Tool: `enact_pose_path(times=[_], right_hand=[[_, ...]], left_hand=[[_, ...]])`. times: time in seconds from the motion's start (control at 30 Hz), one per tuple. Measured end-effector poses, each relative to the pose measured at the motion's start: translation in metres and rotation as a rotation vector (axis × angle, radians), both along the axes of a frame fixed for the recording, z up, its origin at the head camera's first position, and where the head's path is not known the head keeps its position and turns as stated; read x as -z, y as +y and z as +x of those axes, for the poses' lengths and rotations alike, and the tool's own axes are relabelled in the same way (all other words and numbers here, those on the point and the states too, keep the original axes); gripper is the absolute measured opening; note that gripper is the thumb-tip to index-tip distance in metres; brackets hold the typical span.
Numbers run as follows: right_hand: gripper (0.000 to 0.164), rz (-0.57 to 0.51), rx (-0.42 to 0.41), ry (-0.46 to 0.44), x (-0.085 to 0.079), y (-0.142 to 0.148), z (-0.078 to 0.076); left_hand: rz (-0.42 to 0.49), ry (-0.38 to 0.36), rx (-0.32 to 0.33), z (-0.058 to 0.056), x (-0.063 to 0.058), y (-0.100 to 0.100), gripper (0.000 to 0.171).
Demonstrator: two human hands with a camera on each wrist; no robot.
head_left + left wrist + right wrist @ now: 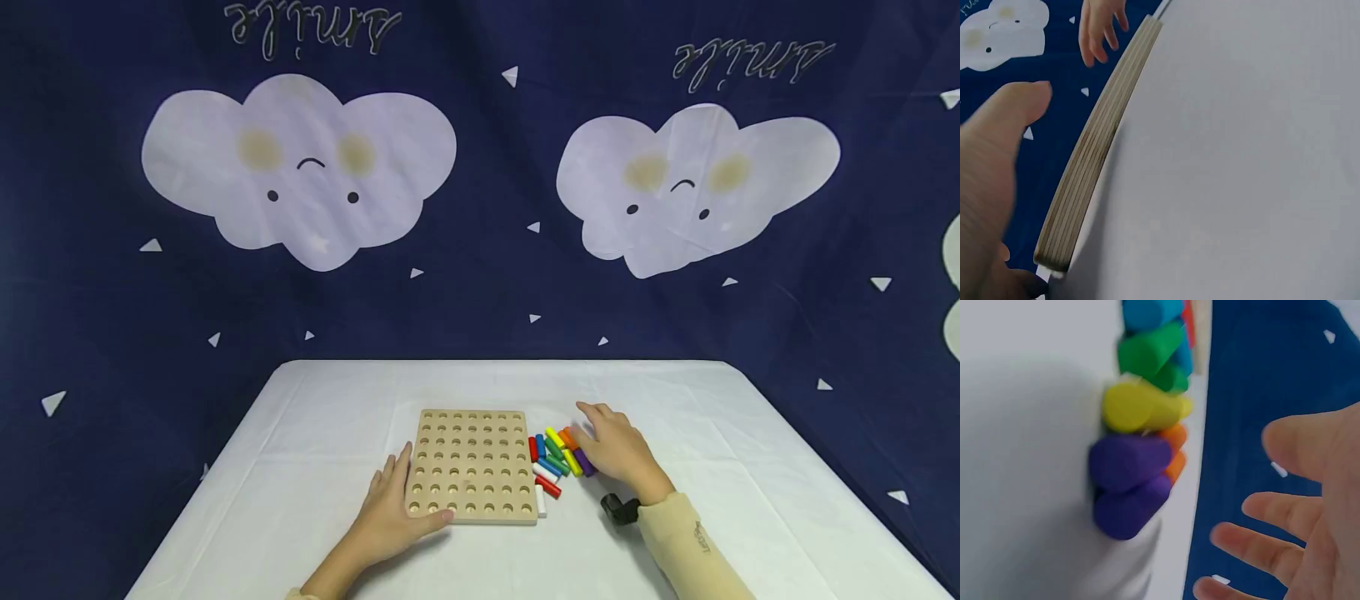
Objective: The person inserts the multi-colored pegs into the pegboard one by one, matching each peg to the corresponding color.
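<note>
A square wooden pegboard [480,449] with rows of round holes lies flat on the table. My left hand [390,510] is at its near left corner, fingers spread along the left side and thumb over the front edge. To the right of the board is a loose pile of coloured pegs: red [548,487], white [541,501], blue, green [1144,350], yellow [1127,407], orange [1174,436] and purple [1130,462]. Above the pile's right side hovers my right hand [618,450], its fingers apart and holding nothing; the purple pegs are closest to it.
A white cloth [337,417] covers the table. Strapped at my right wrist is a small black device [619,509], low over the cloth. Behind the table hangs a dark blue curtain [487,317] printed with clouds.
</note>
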State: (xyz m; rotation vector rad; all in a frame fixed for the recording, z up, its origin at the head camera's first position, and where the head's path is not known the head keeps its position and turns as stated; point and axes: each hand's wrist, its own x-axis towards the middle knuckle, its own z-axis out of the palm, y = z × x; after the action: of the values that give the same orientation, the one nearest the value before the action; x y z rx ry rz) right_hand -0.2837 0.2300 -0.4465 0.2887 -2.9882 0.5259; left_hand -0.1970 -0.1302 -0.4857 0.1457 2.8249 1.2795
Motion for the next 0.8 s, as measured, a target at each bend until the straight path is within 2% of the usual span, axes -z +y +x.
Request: enact_pose_path(times=[0.13, 0.23, 0.47, 0.63, 0.8], right_hand=[[0.050, 0.028, -0.002, -0.061, 0.005, 0.002, -0.008], [0.044, 0.029, -0.017, -0.112, 0.005, 0.001, -0.014], [0.033, 0.062, -0.027, -0.166, 0.001, -0.006, -0.026], [0.033, 0.080, -0.031, -0.206, -0.005, -0.009, -0.030], [0.027, 0.008, -0.013, -0.269, -0.007, -0.009, -0.030]], left_hand=[[-0.033, 0.064, 0.038, 0.003, 0.007, 0.005, 0.138], [-0.077, 0.106, 0.041, 0.004, 0.010, 0.008, 0.141], [-0.119, 0.163, 0.010, -0.002, 0.008, 0.010, 0.134], [-0.132, 0.159, 0.009, -0.004, 0.007, 0.010, 0.130], [-0.128, 0.156, 0.000, -0.002, 0.007, 0.009, 0.130]])
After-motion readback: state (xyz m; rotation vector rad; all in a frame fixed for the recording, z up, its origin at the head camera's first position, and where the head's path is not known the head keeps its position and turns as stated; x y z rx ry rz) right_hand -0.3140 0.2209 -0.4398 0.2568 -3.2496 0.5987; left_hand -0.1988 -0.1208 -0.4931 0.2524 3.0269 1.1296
